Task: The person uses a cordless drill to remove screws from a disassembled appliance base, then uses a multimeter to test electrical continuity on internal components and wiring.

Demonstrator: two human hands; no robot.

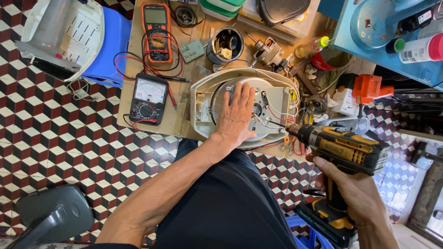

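Cordless drill (344,150), yellow-black, clamped in right hand (355,191), bit tip at the white appliance base (203,99) on the wooden bench (180,127). Left hand (235,115) lies flat, fingers spread, on its metal plate (272,99). Black multimeter (147,99) sits left.

We see bright, even daylight, soft shadows, sharp focus, and wide-angle bending along the picture's edges.

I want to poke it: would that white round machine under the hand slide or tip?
Probably not: the left hand presses flat on the white appliance base, which sits broad and low. Its thin wires look floppy and likely snag easily.
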